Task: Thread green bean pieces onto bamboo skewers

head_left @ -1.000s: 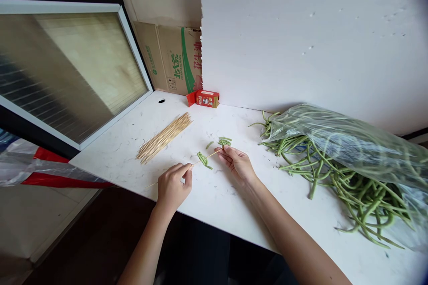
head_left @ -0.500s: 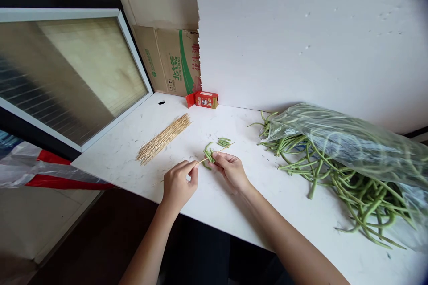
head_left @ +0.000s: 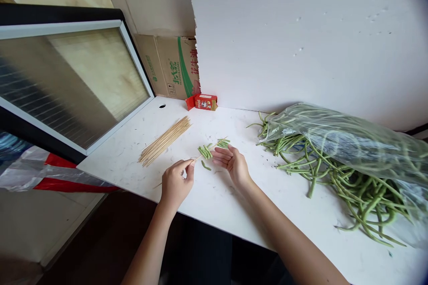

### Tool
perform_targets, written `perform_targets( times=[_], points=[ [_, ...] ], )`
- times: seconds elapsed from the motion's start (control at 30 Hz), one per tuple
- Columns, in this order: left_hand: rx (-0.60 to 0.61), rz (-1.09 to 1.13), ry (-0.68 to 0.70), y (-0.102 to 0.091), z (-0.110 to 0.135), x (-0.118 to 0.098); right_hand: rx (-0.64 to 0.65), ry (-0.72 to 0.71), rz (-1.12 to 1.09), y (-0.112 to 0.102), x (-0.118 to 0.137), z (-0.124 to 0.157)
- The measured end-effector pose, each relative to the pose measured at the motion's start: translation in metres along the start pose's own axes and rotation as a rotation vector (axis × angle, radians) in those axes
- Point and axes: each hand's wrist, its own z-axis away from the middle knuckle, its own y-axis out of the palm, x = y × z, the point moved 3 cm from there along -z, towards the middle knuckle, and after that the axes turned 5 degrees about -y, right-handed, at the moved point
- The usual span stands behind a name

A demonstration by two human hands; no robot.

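Between thumb and fingers, my left hand (head_left: 176, 182) pinches the near end of a thin wooden skewer (head_left: 197, 158). Short cut pieces of green bean (head_left: 204, 152) are threaded across the skewer, which points away to the right. My right hand (head_left: 233, 164) is beside them with its fingers stretched out and nothing held. One loose bean piece (head_left: 206, 166) lies on the white table below the skewer. Behind the skewer tip is a small row of bean pieces (head_left: 223, 143), partly covered by the skewer and my right fingers.
A bundle of skewers (head_left: 165, 141) lies at the left on the table (head_left: 214, 222). Long green beans (head_left: 364, 200) spill from a clear plastic bag (head_left: 347, 142) at the right. A red box (head_left: 205, 102) and a cardboard carton (head_left: 170, 67) stand at the back; a framed glass panel (head_left: 83, 84) is at left.
My right hand has let go of the bean pieces and opened, moving a little right. The left hand has shifted slightly left with the skewer. One bean piece now shows loose on the table.
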Motion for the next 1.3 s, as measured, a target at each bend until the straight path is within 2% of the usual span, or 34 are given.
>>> perform_targets(
  times=[0.1, 0.17, 0.23, 0.3, 0.4, 0.5, 0.57, 0.63, 0.73, 0.77, 0.83, 0.9, 0.97, 1.1, 1.3],
  points=[
    [0.001, 0.0, -0.013, -0.005, 0.0, 0.008, -0.057, -0.126, 0.176, -0.014, 0.011, -0.013],
    [0.002, -0.021, -0.028, -0.009, 0.0, 0.015, -0.115, -0.234, 0.421, -0.024, 0.017, -0.024],
    [0.0, -0.046, -0.045, -0.013, 0.001, 0.021, -0.093, -0.362, 0.73, -0.026, 0.02, -0.037],
    [-0.012, -0.065, -0.056, -0.017, 0.001, 0.027, 0.019, -0.461, 1.036, -0.02, 0.016, -0.048],
    [-0.034, -0.087, -0.069, -0.021, 0.003, 0.032, 0.246, -0.631, 1.457, 0.003, 0.006, -0.061],
    [-0.042, -0.098, -0.071, -0.024, 0.005, 0.034, 0.38, -0.641, 1.737, 0.025, -0.002, -0.073],
    [-0.045, -0.1, -0.07, -0.026, 0.006, 0.035, 0.399, -0.612, 1.786, 0.034, -0.003, -0.079],
    [-0.05, -0.098, -0.074, -0.028, 0.007, 0.036, 0.382, -0.612, 1.772, 0.036, -0.003, -0.082],
    [-0.049, -0.093, -0.08, -0.028, 0.008, 0.037, 0.324, -0.616, 1.714, 0.027, -0.002, -0.076],
    [-0.05, -0.087, -0.075, -0.028, 0.008, 0.037, 0.29, -0.609, 1.629, 0.02, -0.001, -0.072],
    [-0.05, -0.07, -0.056, -0.025, 0.01, 0.036, 0.183, -0.544, 1.237, 0.003, 0.005, -0.062],
    [-0.045, -0.043, -0.038, -0.021, 0.011, 0.033, 0.105, -0.419, 0.804, -0.016, 0.01, -0.052],
    [-0.03, -0.005, -0.028, -0.017, 0.013, 0.032, 0.082, -0.305, 0.517, -0.029, 0.016, -0.041],
    [0.005, 0.061, 0.01, -0.008, 0.017, 0.03, 0.122, -0.177, 0.22, -0.039, 0.029, -0.018],
    [0.049, 0.082, 0.041, -0.005, 0.021, 0.03, 0.152, -0.037, 0.021, -0.041, 0.03, 0.0]
  ],
)
